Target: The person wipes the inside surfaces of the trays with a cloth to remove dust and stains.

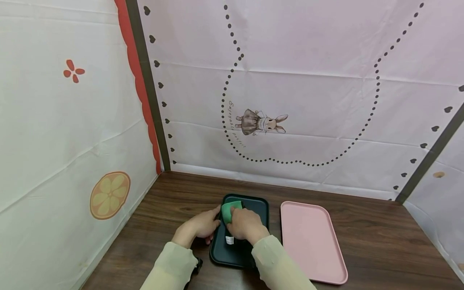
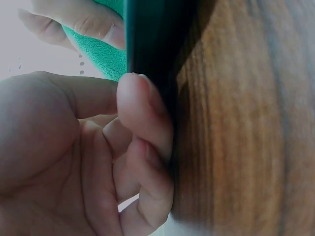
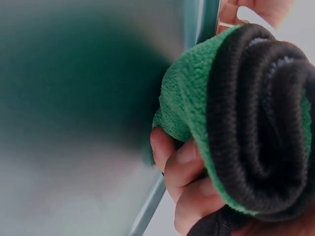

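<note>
A dark green tray point(image 1: 259, 206) lies on the table, its short sides toward and away from me. My left hand point(image 1: 203, 224) holds its left rim, with fingertips point(image 2: 142, 105) against the edge in the left wrist view. My right hand point(image 1: 247, 224) grips a folded green cloth point(image 1: 226, 212) and presses it on the tray's left part. Seen from the right wrist, the cloth point(image 3: 192, 88) is thick, fuzzy and layered, with dark edging. A small white tag point(image 1: 230, 240) shows just below the right hand. The palm hides part of the cloth.
To the right of the green tray lies a pink tray point(image 1: 311, 241) on the brown wood table point(image 1: 181, 193). A printed cloth wall point(image 1: 319, 121) stands behind the table, and another white wall point(image 1: 54, 141) borders its left side.
</note>
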Available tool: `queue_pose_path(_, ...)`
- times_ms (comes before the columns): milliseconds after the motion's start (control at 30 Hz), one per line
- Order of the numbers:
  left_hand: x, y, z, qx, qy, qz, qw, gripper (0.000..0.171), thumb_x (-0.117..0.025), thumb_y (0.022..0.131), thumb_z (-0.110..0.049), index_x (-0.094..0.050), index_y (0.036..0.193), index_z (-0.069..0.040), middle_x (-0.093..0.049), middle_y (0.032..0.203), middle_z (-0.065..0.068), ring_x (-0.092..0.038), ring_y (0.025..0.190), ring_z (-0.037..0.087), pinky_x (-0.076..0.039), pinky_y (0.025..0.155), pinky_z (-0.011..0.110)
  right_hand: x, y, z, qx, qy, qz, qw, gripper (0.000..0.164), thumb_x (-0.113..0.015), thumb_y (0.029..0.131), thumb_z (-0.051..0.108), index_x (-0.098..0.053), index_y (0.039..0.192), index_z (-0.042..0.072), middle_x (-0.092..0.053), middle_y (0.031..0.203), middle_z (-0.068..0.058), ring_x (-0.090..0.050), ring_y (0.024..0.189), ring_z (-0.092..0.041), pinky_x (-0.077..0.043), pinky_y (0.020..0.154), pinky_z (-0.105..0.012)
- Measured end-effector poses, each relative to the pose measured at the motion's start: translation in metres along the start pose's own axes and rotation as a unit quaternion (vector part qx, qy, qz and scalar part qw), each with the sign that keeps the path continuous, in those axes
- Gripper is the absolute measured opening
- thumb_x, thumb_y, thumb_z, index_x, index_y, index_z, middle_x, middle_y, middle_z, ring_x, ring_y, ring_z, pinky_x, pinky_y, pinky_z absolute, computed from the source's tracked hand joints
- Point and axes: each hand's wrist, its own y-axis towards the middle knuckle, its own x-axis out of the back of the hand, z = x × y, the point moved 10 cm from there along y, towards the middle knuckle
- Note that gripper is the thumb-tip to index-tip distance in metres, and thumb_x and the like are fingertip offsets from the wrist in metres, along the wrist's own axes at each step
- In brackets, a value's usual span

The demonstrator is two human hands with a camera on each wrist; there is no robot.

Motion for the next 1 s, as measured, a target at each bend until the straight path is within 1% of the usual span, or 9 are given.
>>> queue_pose_path(133,0.000,0.000,0.000,-0.001,0.002,0.000,1.0000,0.060,-0.050,0.109,-0.013,-0.027,0.164,-0.006,-0.059,0.058,0.007,-0.059,0.046,0.018,-0.054,0.051,0.035,0.000,-0.003,0.002,0.003,-0.008,0.000,1.000,0.058,-0.069,0.099,0.036,-0.056,0.151,0.014,-0.075,0.113,-0.014,-0.064,0.079,-0.023,-0.057,0.070,-0.041)
queue_pose_path(267,0.000,0.000,0.000,-0.004,0.002,0.000,1.0000,0.061,-0.049,0.109,-0.012,-0.026,0.164,-0.006,-0.059,0.058,0.007,-0.059,0.046,0.018,-0.054,0.050,0.035,-0.001,-0.006,0.003,0.007,-0.017,0.001,1.000,0.059,-0.068,0.099,0.036,-0.055,0.152,0.014,-0.075,0.110,-0.013,-0.066,0.080,-0.023,-0.058,0.071,-0.041)
queue_pose_path(400,0.000,0.001,-0.001,-0.009,0.003,0.000,1.0000,0.061,-0.049,0.109,-0.012,-0.026,0.165,-0.007,-0.059,0.058,0.007,-0.059,0.046,0.017,-0.053,0.050,0.034,-0.002,-0.009,0.004,0.012,-0.021,-0.002,1.000,0.059,-0.068,0.099,0.036,-0.055,0.152,0.014,-0.076,0.112,-0.014,-0.068,0.083,-0.024,-0.058,0.071,-0.042)
queue_pose_path(633,0.000,0.001,0.000,-0.006,-0.002,0.002,1.0000,0.061,-0.050,0.109,-0.013,-0.026,0.165,-0.008,-0.059,0.059,0.008,-0.059,0.046,0.018,-0.054,0.050,0.035,-0.003,-0.013,0.005,0.013,-0.018,0.001,1.000,0.060,-0.069,0.098,0.036,-0.054,0.153,0.016,-0.076,0.110,-0.014,-0.064,0.076,-0.022,-0.057,0.067,-0.040)
queue_pose_path(833,0.000,0.000,0.000,-0.002,-0.009,0.003,1.0000,0.061,-0.049,0.109,-0.013,-0.026,0.165,-0.009,-0.060,0.059,0.008,-0.059,0.047,0.019,-0.053,0.050,0.035,-0.005,-0.017,0.006,0.011,-0.014,0.002,1.000,0.061,-0.071,0.097,0.036,-0.054,0.152,0.017,-0.076,0.113,-0.014,-0.067,0.081,-0.024,-0.057,0.068,-0.042)
queue_pose_path(1000,0.000,0.000,0.000,-0.002,-0.011,0.002,0.9999,0.061,-0.050,0.109,-0.014,-0.027,0.165,-0.009,-0.060,0.059,0.008,-0.059,0.047,0.019,-0.053,0.050,0.035,-0.007,-0.019,0.006,0.011,-0.025,0.007,1.000,0.061,-0.070,0.097,0.038,-0.054,0.153,0.017,-0.075,0.118,-0.014,-0.070,0.087,-0.026,-0.059,0.071,-0.042)
